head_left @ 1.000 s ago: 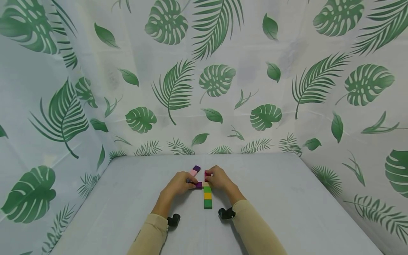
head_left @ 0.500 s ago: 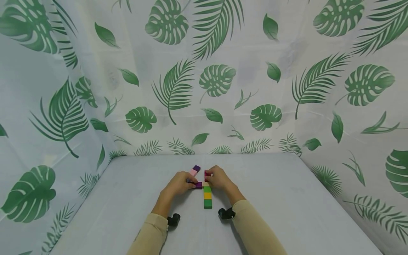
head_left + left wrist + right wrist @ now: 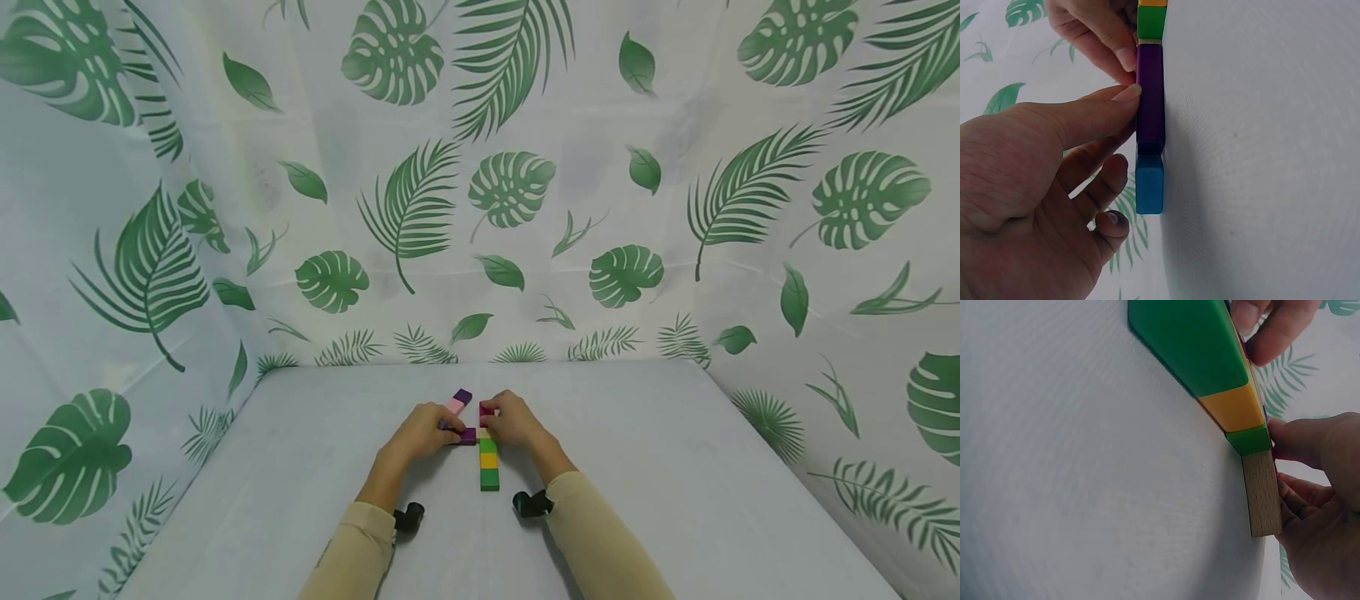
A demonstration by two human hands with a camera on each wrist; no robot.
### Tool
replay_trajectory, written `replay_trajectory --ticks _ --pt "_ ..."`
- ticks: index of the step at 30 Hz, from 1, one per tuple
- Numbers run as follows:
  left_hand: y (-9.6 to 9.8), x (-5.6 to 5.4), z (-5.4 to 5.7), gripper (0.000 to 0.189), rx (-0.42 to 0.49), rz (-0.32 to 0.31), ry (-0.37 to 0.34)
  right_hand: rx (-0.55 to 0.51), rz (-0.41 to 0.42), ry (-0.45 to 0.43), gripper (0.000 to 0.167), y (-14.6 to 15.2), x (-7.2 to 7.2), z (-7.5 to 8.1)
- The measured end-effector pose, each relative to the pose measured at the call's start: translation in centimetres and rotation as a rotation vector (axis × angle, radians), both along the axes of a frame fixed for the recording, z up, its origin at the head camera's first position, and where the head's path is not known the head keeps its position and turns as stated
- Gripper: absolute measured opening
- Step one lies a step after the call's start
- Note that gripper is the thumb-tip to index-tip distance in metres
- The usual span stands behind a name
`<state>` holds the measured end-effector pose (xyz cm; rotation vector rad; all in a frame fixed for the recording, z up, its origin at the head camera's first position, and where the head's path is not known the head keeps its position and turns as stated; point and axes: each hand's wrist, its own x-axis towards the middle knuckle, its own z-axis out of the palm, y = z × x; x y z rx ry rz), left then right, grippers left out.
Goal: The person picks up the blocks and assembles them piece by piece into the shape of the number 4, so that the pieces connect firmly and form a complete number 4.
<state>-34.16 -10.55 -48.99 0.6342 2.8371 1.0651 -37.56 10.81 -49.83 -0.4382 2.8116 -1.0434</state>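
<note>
My left hand (image 3: 423, 429) pinches a purple block (image 3: 468, 436) between thumb and finger; a blue block (image 3: 1149, 187) lies at its outer end. With my right hand (image 3: 514, 418) I pinch a red block (image 3: 483, 410), mostly hidden by the fingers. Just below it a wood-coloured block (image 3: 1262, 494) meets the purple one. From there a row runs toward me: a light green block (image 3: 489, 446), a yellow block (image 3: 489, 461) and a dark green block (image 3: 490, 480). All of these blocks lie flat on the table.
A pink block (image 3: 455, 406) and a dark purple block (image 3: 463, 396) form a slanted row beyond my left hand. The white-covered table (image 3: 645, 492) is enclosed by leaf-patterned cloth (image 3: 555, 275) at the back and sides.
The red block and the right fingertips have shifted very slightly left. My left hand and the other blocks look unmoved.
</note>
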Motion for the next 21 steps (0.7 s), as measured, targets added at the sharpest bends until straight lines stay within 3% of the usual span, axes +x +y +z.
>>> replay_trajectory --ticks 21 --pt "-0.02 0.01 -0.16 0.015 0.002 -0.009 0.007 0.015 0.006 0.014 0.038 0.08 0.14 -0.35"
